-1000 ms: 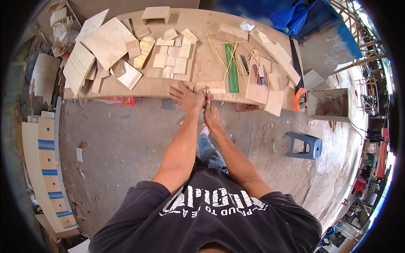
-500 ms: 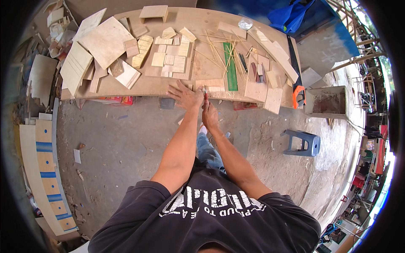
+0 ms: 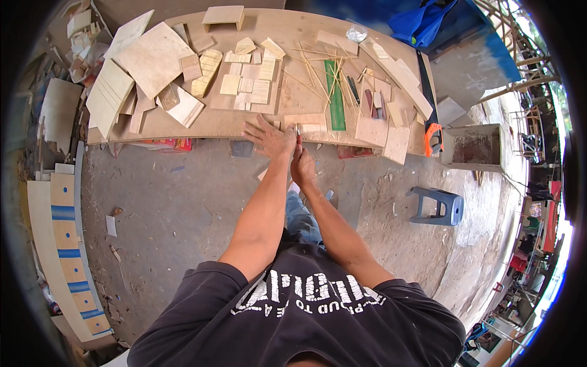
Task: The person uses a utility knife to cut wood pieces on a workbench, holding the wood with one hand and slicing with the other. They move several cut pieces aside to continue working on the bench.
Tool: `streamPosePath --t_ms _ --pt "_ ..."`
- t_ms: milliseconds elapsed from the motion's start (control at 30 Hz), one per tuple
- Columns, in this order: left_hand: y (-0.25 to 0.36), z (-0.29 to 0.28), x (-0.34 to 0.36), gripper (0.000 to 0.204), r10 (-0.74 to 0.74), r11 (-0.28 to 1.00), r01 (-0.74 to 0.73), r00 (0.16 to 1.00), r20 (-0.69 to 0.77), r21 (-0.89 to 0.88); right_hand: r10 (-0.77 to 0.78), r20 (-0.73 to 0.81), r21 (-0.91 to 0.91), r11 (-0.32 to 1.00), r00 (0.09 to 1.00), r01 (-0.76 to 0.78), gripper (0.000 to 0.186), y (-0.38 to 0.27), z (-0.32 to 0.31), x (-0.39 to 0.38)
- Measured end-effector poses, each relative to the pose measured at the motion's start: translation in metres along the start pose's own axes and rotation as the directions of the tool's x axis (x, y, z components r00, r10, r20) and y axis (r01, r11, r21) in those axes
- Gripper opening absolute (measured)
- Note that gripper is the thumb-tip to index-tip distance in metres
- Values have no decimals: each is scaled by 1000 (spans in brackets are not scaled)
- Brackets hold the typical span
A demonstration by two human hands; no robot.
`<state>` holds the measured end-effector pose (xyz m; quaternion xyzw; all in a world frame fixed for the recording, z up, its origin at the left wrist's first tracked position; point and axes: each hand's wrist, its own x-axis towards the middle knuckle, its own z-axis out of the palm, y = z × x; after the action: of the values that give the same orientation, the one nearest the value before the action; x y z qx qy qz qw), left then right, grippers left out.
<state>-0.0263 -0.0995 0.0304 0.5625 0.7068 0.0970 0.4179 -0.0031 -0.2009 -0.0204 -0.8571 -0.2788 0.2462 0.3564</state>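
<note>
At the near edge of the workbench, a small pale wooden block (image 3: 310,123) lies flat. My left hand (image 3: 270,139) rests beside its left end with the fingers spread on the bench top, the thumb side close to the block's corner. Closed round a slim red-handled tool with a short metal blade (image 3: 298,140), my right hand (image 3: 303,167) is just below the bench edge. The blade points away from me and meets the block's left part, next to my left thumb. The exact shape of the blade is too small to make out.
Several small wood pieces (image 3: 246,84) are laid together behind my left hand. Thin sticks (image 3: 310,72), a green strip (image 3: 334,98) and more tools (image 3: 368,103) lie right of them. An orange-handled saw (image 3: 433,139) is at the right edge; a blue stool (image 3: 437,207) stands on the floor.
My right hand and the tool have shifted very slightly at the block. My left hand stays spread in nearly the same place.
</note>
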Motion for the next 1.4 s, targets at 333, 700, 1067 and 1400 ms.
streamPosePath --t_ms 333,700,1067,1400 --pt "1 1 0 109 7 1000 -8 999 -43 -18 69 19 -49 996 997 -68 53 -17 -6 2" --pt "4 1 0 109 -1 1000 0 999 -47 -27 75 4 -30 997 997 -75 52 -14 -3 5" --pt "10 2 1 109 -24 999 22 998 -57 -39 59 0 -57 997 998 -59 54 0 9 13" --pt "13 11 14 115 -69 998 70 996 -64 6 86 93 -128 989 992 -74 57 -17 -1 28"
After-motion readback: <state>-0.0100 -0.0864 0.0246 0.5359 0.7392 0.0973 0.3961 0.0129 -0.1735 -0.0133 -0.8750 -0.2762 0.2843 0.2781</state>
